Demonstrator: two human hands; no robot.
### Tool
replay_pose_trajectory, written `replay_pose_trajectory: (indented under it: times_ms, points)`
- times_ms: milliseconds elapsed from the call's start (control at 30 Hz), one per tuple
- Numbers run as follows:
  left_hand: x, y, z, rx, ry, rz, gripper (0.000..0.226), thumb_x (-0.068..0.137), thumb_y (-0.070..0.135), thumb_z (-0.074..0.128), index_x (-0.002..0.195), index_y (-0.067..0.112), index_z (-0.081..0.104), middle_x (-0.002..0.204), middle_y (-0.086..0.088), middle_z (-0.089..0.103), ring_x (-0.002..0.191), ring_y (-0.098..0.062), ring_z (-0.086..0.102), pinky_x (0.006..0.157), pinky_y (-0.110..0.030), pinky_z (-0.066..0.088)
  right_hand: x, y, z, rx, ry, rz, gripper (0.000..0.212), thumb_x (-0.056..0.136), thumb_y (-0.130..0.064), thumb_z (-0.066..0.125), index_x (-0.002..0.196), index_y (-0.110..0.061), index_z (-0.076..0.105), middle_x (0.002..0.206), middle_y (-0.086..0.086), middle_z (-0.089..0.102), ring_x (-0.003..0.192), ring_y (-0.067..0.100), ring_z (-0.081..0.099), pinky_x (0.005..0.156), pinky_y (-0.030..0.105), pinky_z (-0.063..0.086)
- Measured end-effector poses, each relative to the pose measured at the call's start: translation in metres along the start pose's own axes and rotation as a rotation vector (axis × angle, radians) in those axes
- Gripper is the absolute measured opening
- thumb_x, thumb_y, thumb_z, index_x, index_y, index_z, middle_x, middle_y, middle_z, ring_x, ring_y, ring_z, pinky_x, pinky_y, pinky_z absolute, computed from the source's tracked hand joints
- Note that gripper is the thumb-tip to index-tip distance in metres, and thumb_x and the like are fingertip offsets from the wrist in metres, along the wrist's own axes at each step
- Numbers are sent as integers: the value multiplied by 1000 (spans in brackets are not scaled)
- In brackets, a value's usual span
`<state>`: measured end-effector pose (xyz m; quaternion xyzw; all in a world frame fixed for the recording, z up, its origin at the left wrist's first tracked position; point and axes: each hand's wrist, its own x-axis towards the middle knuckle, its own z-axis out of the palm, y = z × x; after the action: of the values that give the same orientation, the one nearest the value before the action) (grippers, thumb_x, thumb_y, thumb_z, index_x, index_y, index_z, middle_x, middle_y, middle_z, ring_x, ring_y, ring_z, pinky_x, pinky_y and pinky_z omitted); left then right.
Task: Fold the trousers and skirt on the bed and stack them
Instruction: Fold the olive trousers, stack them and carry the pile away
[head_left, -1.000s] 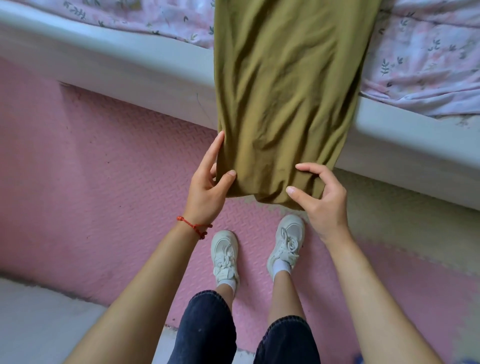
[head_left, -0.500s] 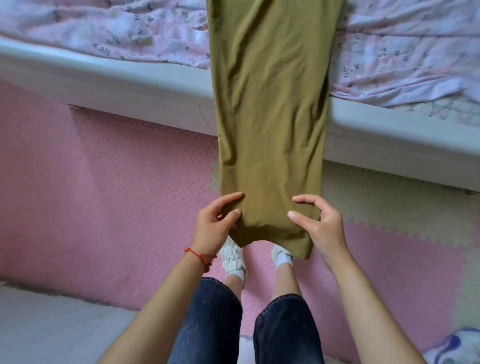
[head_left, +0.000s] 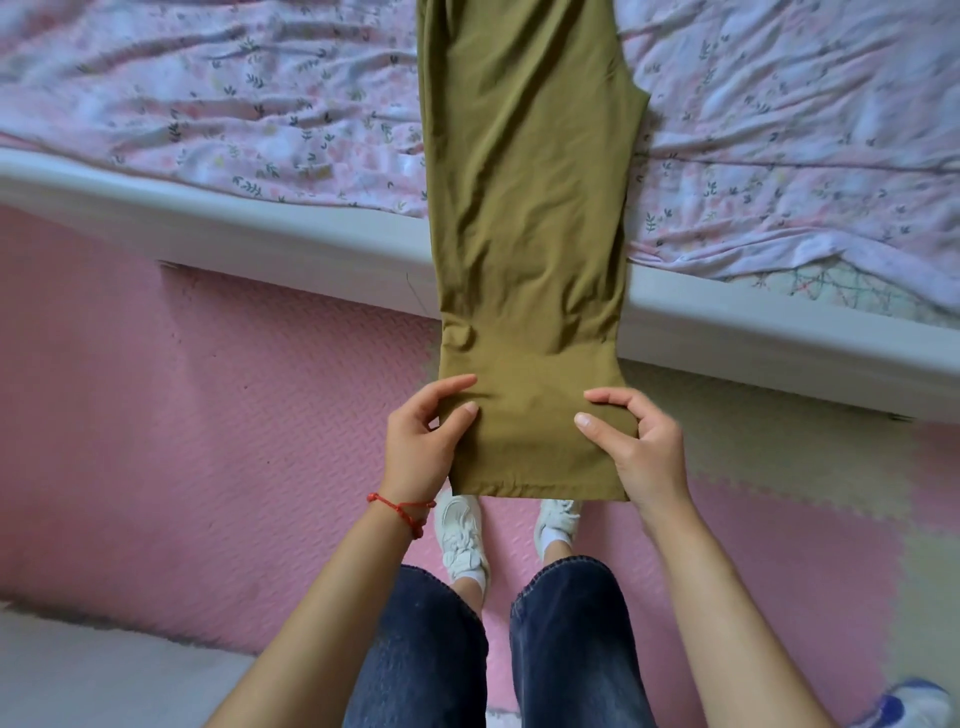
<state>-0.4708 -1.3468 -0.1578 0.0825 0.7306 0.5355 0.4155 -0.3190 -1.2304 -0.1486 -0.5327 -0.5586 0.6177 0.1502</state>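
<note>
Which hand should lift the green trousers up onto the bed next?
Neither alone: probably both. The left hand and right hand each pinch a side of the trousers near the hem.

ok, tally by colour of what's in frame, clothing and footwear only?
Olive: 1, the trousers
Dark blue: 1, the jeans worn
White: 2, the shoes worn
White and blue: 1, shoe at the corner
Total: 5

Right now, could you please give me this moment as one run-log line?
step: fold trousers | left hand: pinches hem edge | right hand: pinches hem edge | olive trousers: on bed, legs hanging over edge
</note>
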Motion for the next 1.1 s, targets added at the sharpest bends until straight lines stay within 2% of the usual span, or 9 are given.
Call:
replay_pose_trajectory:
  times_ms: [67,200,367,467,600,700,833,1000,1100]
  points:
    - [16,13,3,-23,11,12,28,83,-1,60,92,25,64,89,9,64,76,6,57,74,-12,46,18,-14,3,20,26,-46,26,74,1,71,79,-24,65,83,-13,65,76,-10,56,73,7,42]
    - [51,44,15,-58,46,63,27,83,-2,59,93,22,65,87,5,65,76,2,57,75,-14,46,63,-42,5,125,41,-33,25,69,-6,73,72,-30,69,72,-10,65,70,8,58,72,27,49]
    - [109,81,29,-56,114,108,26,78,6,65,89,30,67,79,-3,59,76,-10,49,76,-24,41,128,-78,6,140,26,-64,21,66,-13,72,72,-34,69,75,-10,64,76,10,59,77,34,49]
    - [145,101,41,-55,160,98,30,82,-1,61,88,28,65,79,4,61,76,-7,52,79,-25,43,171,-98,5,114,1,-87,20,66,-15,70,72,-34,69,78,-9,65,80,11,59,81,35,50]
    - [194,121,51,-65,213,98,27,82,-2,59,93,22,64,82,2,62,76,-7,53,78,-25,44,220,-124,9,64,-43,-148,28,75,-1,68,78,-29,64,83,-10,62,84,7,58,85,33,49]
    - [228,132,53,-63,246,117,25,82,-1,60,96,20,65,83,0,62,80,-10,54,80,-25,46,252,-139,15,46,-63,-162,26,77,-2,67,80,-28,63,84,-9,61,85,8,58,84,30,50]
    - [263,142,55,-62,251,79,24,82,0,59,94,20,65,82,1,61,77,-9,55,75,-20,48,289,-148,28,58,-70,-121,26,76,-5,68,79,-30,63,85,-4,62,87,15,59,85,36,51]
    - [302,137,55,-45,245,6,21,84,3,59,97,19,64,79,2,59,73,-9,55,66,-17,49,328,-141,42,76,-66,-65,23,73,-8,69,82,-29,64,88,6,59,82,16,57,82,32,49]
    - [315,133,56,-95,245,-58,23,87,4,56,108,12,62,66,5,52,53,-1,50,50,-14,46,343,-133,46,118,-64,35,18,76,-14,68,88,-28,65,99,6,63,94,17,60,88,30,49]
